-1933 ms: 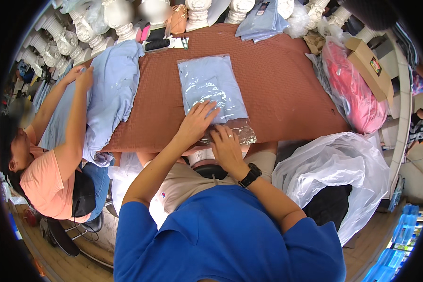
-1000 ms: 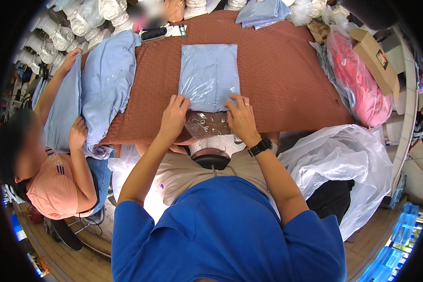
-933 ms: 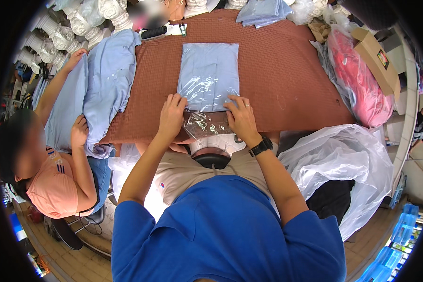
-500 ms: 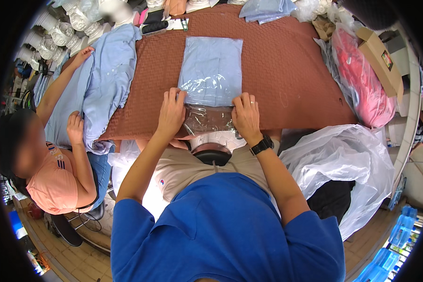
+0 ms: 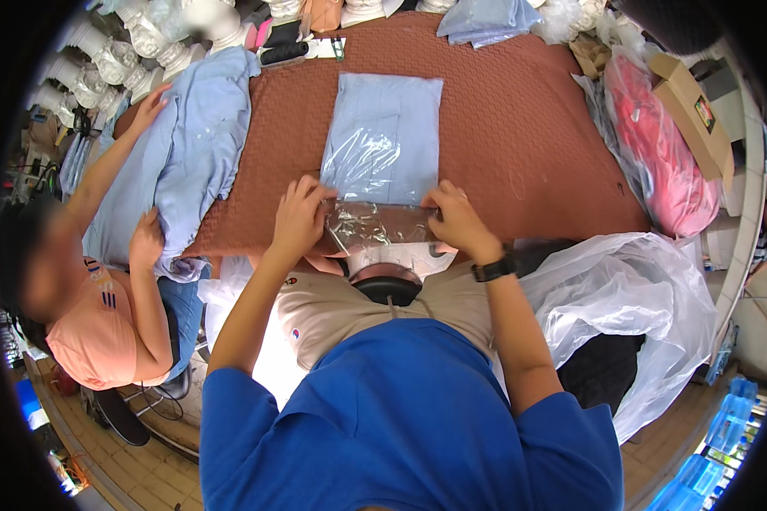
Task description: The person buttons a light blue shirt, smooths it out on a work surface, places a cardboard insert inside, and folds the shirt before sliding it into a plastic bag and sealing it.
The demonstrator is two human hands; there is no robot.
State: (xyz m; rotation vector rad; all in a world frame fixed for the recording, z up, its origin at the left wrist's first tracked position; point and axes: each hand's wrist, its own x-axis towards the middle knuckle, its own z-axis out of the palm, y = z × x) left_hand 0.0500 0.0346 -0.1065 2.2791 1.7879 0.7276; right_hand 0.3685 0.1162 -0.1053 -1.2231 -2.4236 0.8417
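Note:
A folded light-blue garment (image 5: pixel 385 128) lies flat inside a clear plastic bag (image 5: pixel 375 220) on the brown table cover. The bag's see-through end hangs towards me over the table's near edge. At its left side my left hand (image 5: pixel 300 215) is closed, fingertips bent onto the plastic near the garment's lower corner. My right hand (image 5: pixel 462 220), with a dark watch on the wrist, pinches the bag's right side at about the same height. Glare on the plastic hides part of the folds.
To the left a co-worker (image 5: pixel 102 315) handles a light-blue garment (image 5: pixel 204 128) on the table (image 5: pixel 520 145). Black thread (image 5: pixel 284 54) and bagged blue clothing (image 5: pixel 486 19) lie at the back. A bagged red bundle (image 5: pixel 652 140), a cardboard box (image 5: pixel 694 115) and a large plastic sack (image 5: pixel 631 289) are at right.
The bag has slid slightly towards me. Both hands have moved nearer to me, and the right wrist has swung outward. The co-worker's near hand has shifted down along the garment.

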